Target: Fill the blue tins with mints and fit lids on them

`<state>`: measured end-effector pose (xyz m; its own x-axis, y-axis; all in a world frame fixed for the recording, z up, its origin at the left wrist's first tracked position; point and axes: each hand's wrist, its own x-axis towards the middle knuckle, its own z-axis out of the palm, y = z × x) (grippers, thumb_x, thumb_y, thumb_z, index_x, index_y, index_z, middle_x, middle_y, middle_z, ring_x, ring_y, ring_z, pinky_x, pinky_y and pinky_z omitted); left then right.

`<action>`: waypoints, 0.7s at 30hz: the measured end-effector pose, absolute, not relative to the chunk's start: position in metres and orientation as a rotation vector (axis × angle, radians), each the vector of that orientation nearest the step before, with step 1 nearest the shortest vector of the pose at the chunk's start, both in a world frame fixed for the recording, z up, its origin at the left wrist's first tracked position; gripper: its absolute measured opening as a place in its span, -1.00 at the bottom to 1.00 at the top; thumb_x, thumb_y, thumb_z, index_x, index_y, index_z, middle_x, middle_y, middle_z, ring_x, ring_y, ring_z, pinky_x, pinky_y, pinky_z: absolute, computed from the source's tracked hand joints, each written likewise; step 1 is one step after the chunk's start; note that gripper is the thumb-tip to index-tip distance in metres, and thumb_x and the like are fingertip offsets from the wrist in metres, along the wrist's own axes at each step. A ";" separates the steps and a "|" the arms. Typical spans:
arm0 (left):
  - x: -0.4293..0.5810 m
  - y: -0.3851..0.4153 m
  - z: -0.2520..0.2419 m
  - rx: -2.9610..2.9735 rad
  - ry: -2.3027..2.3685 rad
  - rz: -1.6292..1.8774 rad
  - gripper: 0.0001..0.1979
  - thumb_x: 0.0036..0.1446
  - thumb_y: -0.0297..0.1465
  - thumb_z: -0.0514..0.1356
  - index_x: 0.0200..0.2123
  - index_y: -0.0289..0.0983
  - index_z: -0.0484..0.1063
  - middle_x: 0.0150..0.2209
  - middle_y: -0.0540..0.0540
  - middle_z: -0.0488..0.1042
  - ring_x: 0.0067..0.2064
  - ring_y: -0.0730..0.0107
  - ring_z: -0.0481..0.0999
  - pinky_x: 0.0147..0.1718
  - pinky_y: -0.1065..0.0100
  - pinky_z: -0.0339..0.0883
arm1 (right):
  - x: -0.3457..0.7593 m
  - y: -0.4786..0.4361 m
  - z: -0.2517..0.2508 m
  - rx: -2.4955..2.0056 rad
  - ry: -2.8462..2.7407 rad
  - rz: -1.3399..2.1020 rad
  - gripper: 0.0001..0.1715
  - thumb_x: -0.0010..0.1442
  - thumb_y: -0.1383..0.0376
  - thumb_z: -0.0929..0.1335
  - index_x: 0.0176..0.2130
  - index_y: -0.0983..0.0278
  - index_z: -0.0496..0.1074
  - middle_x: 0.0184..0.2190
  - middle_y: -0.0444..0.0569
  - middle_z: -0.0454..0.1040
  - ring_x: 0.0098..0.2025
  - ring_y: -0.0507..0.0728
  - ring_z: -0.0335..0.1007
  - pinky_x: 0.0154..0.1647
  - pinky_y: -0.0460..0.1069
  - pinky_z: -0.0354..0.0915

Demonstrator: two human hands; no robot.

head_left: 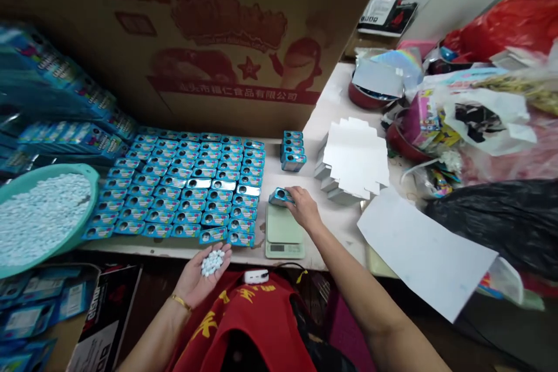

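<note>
A small heap of pale blue candies [212, 263] lies in the palm of my left hand [203, 274], which is turned up and cupped near the table's front edge. My right hand [301, 205] grips a small blue candy box [281, 197] at the far end of the green kitchen scale [285, 226]. Whether the box rests on the scale or is just above it, I cannot tell. Left of the scale, many blue candy boxes [181, 192] stand in tight rows. A teal basin [47, 215] full of the same candies sits at the far left.
A short row of blue boxes [293, 151] stands beyond the scale. To the right is a stack of white card blanks [355, 157]. A large brown carton [218, 40] walls off the back. Bags, bowls and a white sheet [422, 250] crowd the right side.
</note>
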<state>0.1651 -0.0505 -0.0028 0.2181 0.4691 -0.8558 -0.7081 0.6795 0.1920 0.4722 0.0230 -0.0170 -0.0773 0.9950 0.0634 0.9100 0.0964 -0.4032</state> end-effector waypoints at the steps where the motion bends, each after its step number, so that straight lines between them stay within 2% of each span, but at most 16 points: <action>1: 0.165 -0.050 -0.002 -0.265 1.073 0.846 -0.77 0.04 -0.54 0.07 -0.17 -0.42 0.34 -0.15 -0.33 0.43 -0.02 0.09 0.35 -0.13 0.16 0.34 | 0.471 0.040 -0.021 -1.899 -2.052 0.343 -0.54 0.07 0.28 0.29 0.00 0.19 0.22 -0.11 -0.01 0.32 -0.12 0.18 0.18 -0.20 0.03 0.24; 5: 0.167 -0.053 -0.002 -0.299 1.090 0.915 -0.73 0.04 -0.54 0.08 -0.13 -0.43 0.32 -0.14 -0.33 0.43 0.00 0.06 0.32 -0.13 0.16 0.35 | 0.460 0.096 -0.040 -1.940 -2.069 0.322 -0.54 0.05 0.31 0.31 -0.01 0.19 0.25 -0.11 0.00 0.33 -0.12 0.18 0.19 -0.21 0.02 0.22; 8: 0.171 -0.058 -0.004 -0.342 1.110 0.964 -0.68 0.06 -0.55 0.06 -0.07 -0.42 0.28 -0.13 -0.34 0.43 -0.01 0.06 0.33 -0.15 0.14 0.36 | 0.460 0.118 -0.050 -1.873 -2.088 0.336 -0.54 0.07 0.30 0.30 0.00 0.21 0.25 -0.08 0.01 0.32 -0.09 0.16 0.17 -0.15 0.01 0.19; 13: 0.181 -0.071 -0.005 -0.400 1.143 1.024 -0.61 0.08 -0.56 0.02 0.02 -0.40 0.21 -0.14 -0.34 0.43 -0.03 0.07 0.36 -0.18 0.13 0.38 | 0.500 0.134 -0.047 -1.959 -1.923 0.094 -0.66 0.11 0.29 0.24 -0.07 0.25 0.32 -0.05 0.04 0.27 -0.07 0.19 0.11 -0.10 0.06 0.10; 18: 0.197 -0.083 -0.002 -0.460 1.193 1.076 -0.63 0.08 -0.56 0.03 0.00 -0.40 0.23 -0.18 -0.31 0.45 -0.07 0.09 0.40 -0.22 0.16 0.40 | 0.533 0.149 -0.051 -2.181 -1.828 0.077 -0.62 0.03 0.33 0.27 -0.09 0.28 0.28 -0.13 0.08 0.28 -0.14 0.21 0.11 -0.18 0.06 0.10; 21: 0.205 -0.090 0.001 -0.479 1.200 1.080 -0.66 0.07 -0.55 0.03 -0.04 -0.40 0.26 -0.19 -0.30 0.45 -0.10 0.11 0.42 -0.23 0.16 0.41 | 0.535 0.148 -0.061 -2.148 -1.862 0.100 -0.65 0.03 0.35 0.27 -0.12 0.29 0.28 -0.14 0.07 0.27 -0.14 0.19 0.09 -0.14 0.04 0.09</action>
